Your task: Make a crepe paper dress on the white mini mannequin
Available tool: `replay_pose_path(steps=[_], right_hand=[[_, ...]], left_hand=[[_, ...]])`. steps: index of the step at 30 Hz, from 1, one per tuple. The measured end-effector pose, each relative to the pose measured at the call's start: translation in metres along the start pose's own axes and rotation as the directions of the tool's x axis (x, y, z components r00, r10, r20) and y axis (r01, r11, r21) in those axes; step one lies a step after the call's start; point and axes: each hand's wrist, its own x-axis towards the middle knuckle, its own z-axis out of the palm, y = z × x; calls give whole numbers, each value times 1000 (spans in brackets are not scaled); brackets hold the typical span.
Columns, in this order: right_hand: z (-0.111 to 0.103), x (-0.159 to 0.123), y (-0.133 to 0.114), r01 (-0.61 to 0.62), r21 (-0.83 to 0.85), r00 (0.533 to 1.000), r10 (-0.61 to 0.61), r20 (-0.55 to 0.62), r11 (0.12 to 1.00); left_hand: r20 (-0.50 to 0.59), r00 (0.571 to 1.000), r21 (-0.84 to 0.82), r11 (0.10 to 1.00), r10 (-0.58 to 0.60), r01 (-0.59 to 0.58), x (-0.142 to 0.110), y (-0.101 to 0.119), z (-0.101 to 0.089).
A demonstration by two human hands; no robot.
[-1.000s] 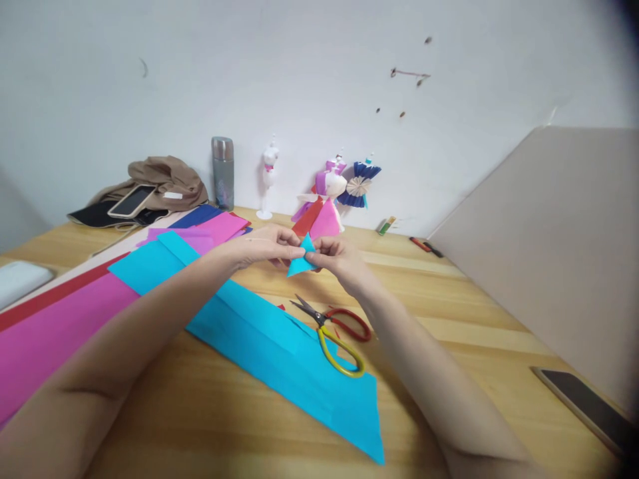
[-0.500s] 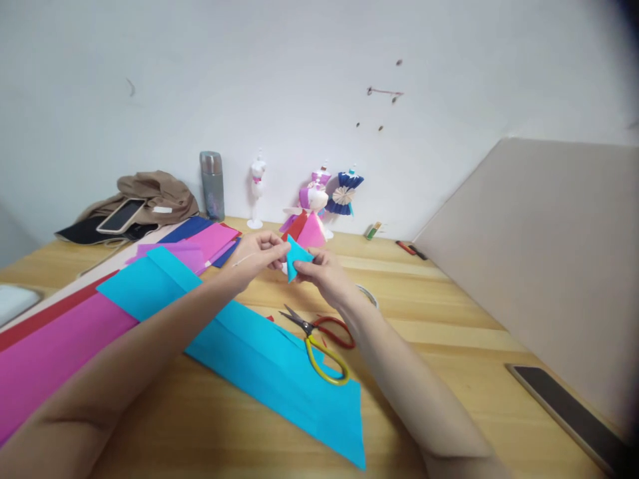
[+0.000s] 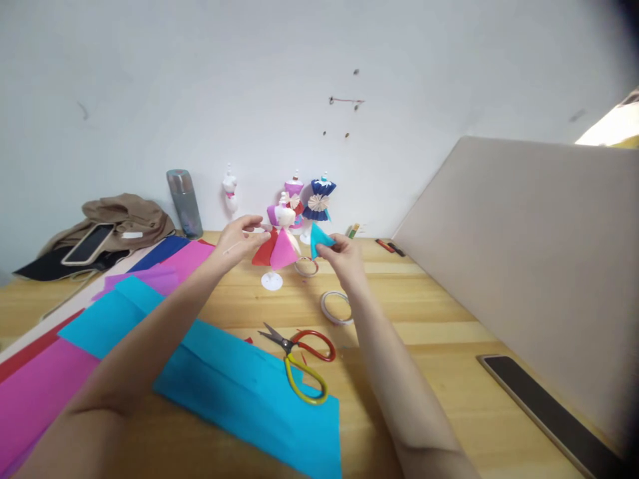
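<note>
My right hand (image 3: 345, 258) pinches a small folded blue paper piece (image 3: 319, 239), pointed at the top, just right of the nearest mini mannequin. That mini mannequin (image 3: 283, 216) stands on a round white base and wears a purple top and a skirt of red and pink paper panels (image 3: 283, 250). Beside its left side is my left hand (image 3: 243, 239), fingers and thumb apart with nothing between them; whether the fingertips touch the skirt I cannot tell. Below the hands, scissors (image 3: 287, 346) with one red and one yellow handle lie partly over a long blue paper strip (image 3: 224, 372).
Behind stand mannequins in purple (image 3: 294, 188) and navy (image 3: 319, 193), plus a bare white one (image 3: 229, 189). Tape rolls (image 3: 335, 307) lie mid-table. Coloured papers (image 3: 44, 399), a flask (image 3: 184, 203) and brown cloth (image 3: 124, 216) are left; a phone (image 3: 544, 412) lies right.
My hands have parted. The left let go of the blue paper piece and moved to the mannequin's skirt; the right keeps the piece. The view has shifted right.
</note>
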Motion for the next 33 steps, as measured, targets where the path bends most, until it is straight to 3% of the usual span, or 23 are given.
replay_pose_path(steps=[5,13,19,26,33], right_hand=[[5,14,9,-38,22,996,36,78,999],[6,29,7,-136,55,952,115,285,989],[12,27,16,-149,-10,958,147,244,989],[17,25,18,-166,-40,949,170,266,985],[18,25,16,-212,-23,923,208,324,977]], left_hand=[[27,999,-55,998,40,-39,22,6,-2],[-9,999,-48,998,43,-43,27,16,-5],[-54,997,-78,995,54,-58,25,12,-2],[20,1000,-127,992,0,3,20,3,1],[29,1000,-169,985,-7,12,20,-1,1]])
